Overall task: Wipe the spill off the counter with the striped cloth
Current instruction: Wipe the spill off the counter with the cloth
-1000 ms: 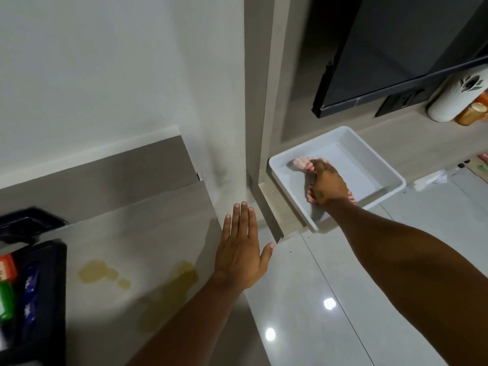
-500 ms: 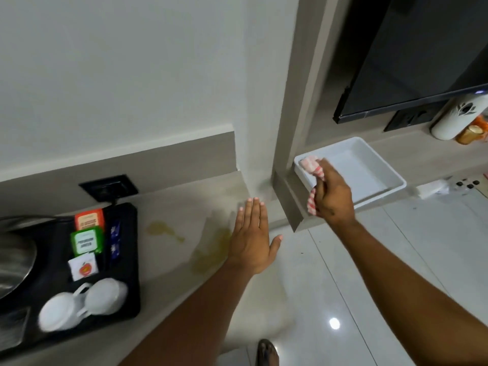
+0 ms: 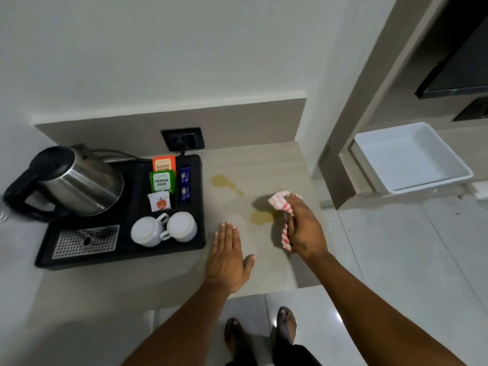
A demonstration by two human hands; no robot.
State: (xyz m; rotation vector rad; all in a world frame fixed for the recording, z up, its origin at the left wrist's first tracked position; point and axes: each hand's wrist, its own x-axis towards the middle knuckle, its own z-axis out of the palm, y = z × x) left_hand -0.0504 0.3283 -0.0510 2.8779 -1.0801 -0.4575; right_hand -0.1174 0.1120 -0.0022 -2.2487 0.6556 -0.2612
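Beige stone surface point(image 3: 264, 265): bare strip between black plastic tray point(image 3: 124, 256) and right edge. Yellowish spill point(image 3: 260, 217) mid-strip. Left hand point(image 3: 228, 256) flat, open. Right hand point(image 3: 303, 228) gripping red-white striped cloth point(image 3: 280, 203) beside spill.

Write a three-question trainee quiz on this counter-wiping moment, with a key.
1. True or false: the striped cloth is held in the right hand.
2. How many yellowish spill patches show on the counter?
3. The left hand is: A) gripping a cup, B) flat on the counter with nothing in it, C) lifting the kettle.

Key: 1 true; 2 two, one near the black tray, one beside the cloth; 3 B.
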